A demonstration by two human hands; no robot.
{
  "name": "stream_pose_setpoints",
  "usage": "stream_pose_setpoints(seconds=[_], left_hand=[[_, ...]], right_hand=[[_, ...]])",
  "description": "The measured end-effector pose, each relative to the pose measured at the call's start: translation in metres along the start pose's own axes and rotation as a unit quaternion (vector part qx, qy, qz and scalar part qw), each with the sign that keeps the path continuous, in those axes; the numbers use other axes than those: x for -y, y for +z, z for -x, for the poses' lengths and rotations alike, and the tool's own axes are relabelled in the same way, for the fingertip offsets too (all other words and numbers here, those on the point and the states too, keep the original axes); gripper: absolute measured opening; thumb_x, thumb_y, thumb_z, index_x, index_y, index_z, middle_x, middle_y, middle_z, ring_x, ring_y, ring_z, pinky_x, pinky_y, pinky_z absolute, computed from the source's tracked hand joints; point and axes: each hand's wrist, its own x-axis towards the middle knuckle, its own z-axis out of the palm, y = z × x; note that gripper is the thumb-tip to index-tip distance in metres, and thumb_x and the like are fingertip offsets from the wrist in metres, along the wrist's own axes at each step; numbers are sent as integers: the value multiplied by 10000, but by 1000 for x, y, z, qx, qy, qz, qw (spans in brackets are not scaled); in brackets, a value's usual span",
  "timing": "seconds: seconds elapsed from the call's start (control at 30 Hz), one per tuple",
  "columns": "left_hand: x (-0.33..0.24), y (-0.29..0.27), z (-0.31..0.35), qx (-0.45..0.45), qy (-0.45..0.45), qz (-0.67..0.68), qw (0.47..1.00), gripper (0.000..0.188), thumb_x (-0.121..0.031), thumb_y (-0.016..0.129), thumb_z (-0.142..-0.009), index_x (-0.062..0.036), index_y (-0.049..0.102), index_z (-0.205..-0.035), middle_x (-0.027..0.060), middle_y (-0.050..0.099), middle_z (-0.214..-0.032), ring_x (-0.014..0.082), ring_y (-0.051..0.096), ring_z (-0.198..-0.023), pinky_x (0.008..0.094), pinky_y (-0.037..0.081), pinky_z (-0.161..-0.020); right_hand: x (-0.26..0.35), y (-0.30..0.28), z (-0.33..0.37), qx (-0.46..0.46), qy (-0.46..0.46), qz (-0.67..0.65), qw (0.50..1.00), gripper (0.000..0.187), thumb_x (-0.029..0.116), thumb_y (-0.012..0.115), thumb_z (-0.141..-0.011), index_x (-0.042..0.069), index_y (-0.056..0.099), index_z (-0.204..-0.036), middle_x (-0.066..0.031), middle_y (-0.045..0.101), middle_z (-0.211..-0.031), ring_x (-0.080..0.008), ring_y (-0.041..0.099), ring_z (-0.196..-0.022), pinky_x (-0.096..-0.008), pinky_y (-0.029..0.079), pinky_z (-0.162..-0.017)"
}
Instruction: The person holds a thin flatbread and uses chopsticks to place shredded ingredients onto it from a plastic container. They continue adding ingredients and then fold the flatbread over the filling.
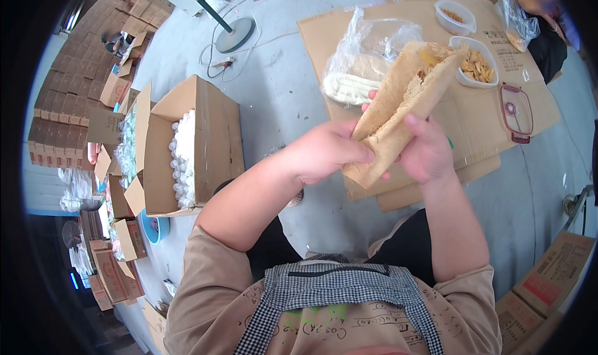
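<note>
Both my hands are on a large, light-brown flatbread [398, 121] folded lengthwise and held up at a slant above the cardboard sheet. My left hand [330, 151] grips its lower near end, with the thumb on the folded edge. Closed round its right side is my right hand [427, 144], thumb on the near face. At the upper end the fold gapes, and pale yellowish and brown filling [428, 58] shows inside. Behind the bread lies a clear plastic bag [361, 40] with flat bread and long white pieces [349, 89] in it.
On the cardboard sheet [473, 134] stand a tub of yellowish slices [478, 67], a smaller tub of reddish-brown food [453, 18] and a red-rimmed lid [516, 113]. Another person [541, 18] sits at upper right by a plastic bag. An open carton [218, 143] of white bottles stands left.
</note>
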Motion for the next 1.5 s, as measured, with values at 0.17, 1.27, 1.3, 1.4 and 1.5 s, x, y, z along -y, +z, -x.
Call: stream_pose_setpoints(seconds=[0.17, 1.27, 1.3, 1.4, 1.5], left_hand=[[2, 1, -2, -5, 2, -42, 999, 455, -123, 575, -945, 31, 464, -1359, 131, 622, -1206, 231, 660, -1053, 357, 501, -944], [9, 11, 0, -150, 67, -435, 886, 399, -45, 527, -856, 1, 548, -1252, 58, 670, -980, 153, 616, -923, 313, 488, -815], [8, 10, 0, -132, 32, -371, 919, 393, -40, 527, -862, 7, 548, -1251, 71, 664, -1009, 162, 615, -952, 310, 480, -849], [2, 3, -4, -90, -49, -191, 976, 376, -25, 515, -873, 24, 542, -1244, 101, 652, -1058, 185, 620, -989, 308, 475, -900], [13, -1, -16, -89, -51, -131, 986, 365, -13, 477, -869, 37, 523, -1228, 106, 650, -1026, 190, 636, -923, 320, 506, -847]], right_hand=[[-3, 2, 1, -72, 2, 48, 996, 534, 82, 586, -895, -13, 393, -1383, -161, 554, -1252, -283, 546, -1183, -448, 473, -1009], [-10, 3, 1, -103, -14, 47, 994, 473, -27, 469, -806, -62, 461, -1278, -165, 580, -1127, -294, 595, -1071, -447, 495, -972], [-13, 2, 0, -116, -17, 49, 992, 456, -27, 465, -809, -62, 471, -1264, -161, 582, -1114, -285, 599, -1047, -443, 501, -954], [-20, 3, -1, -140, -25, 58, 988, 417, -31, 453, -812, -61, 495, -1226, -153, 587, -1076, -263, 609, -983, -432, 514, -904], [-24, 3, 0, -138, -38, 75, 987, 399, -35, 442, -809, -61, 503, -1202, -151, 594, -1047, -256, 615, -945, -424, 522, -874]])
